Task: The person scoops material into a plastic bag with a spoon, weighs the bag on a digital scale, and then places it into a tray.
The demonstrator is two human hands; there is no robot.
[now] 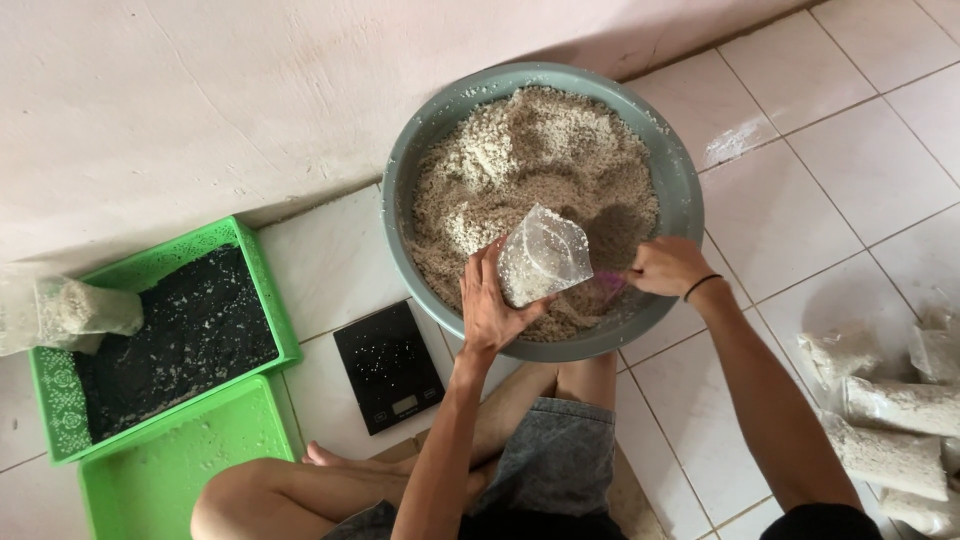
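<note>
A: From the head camera, what is the left hand (490, 305) doing?

B: It holds a clear plastic bag (543, 255) over the near part of a big grey-green basin (400, 200). The fingers are spread and curled round the bag's left side and underside, gripping it. The bag is tilted, with its mouth toward the right.

A: And the right hand (668, 266)?

B: It sits just right of the bag, over the basin's near right rim. The fingers are closed on something pink (606, 284) at the bag's mouth, maybe a small scoop, but too little of it shows to be sure. A dark band circles that wrist.

A: What is in the basin?

B: A pale, crumbly, grainy mix (530, 160), heaped toward the far side. The basin stands on the white tiled floor, close against the wall.

A: What else lies around?

B: A black kitchen scale (388, 365) sits on the floor just left of the basin, dusted with crumbs. Further left, near the wall, a green tray (262, 290) holds dark material, with a filled bag (85, 308) at its far left corner and a second green tray (170, 470) nearer the person. At the floor's right edge lie several filled bags (895, 430).
</note>
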